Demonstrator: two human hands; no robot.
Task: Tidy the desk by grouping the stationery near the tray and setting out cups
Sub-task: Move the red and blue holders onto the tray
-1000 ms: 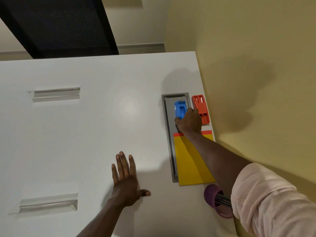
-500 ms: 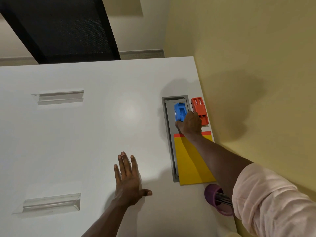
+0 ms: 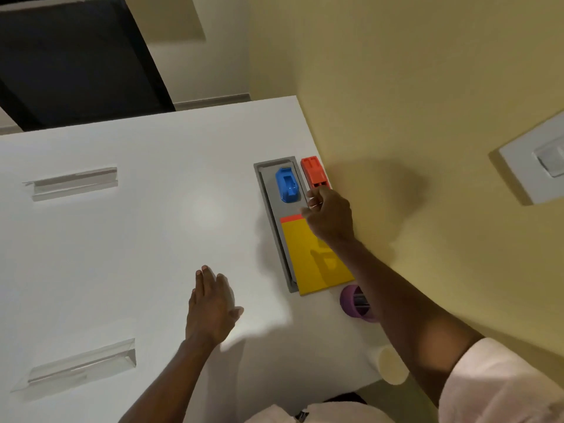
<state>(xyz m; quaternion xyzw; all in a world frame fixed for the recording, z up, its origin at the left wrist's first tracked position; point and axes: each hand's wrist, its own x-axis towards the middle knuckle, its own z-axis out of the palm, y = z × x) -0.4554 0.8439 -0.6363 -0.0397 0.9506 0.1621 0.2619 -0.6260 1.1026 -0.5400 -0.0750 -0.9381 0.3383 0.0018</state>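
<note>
White desk (image 3: 122,239); glossy blue stapler (image 3: 287,184)

The room is fairly dim and warm, with light falling from above. It leaves a soft round glare patch on the white desk (image 3: 201,213). The right hand (image 3: 331,216) throws a broad, fuzzy shadow onto the yellow wall (image 3: 396,117) and a sharper one across the yellow pad (image 3: 314,257). The left hand (image 3: 210,306) darkens the desk beside it. The left hand's fingers look smeared, probably from motion. Straight desk edges bow near the borders of the wide-angle view, and the whole picture is soft and slightly grainy.
</note>
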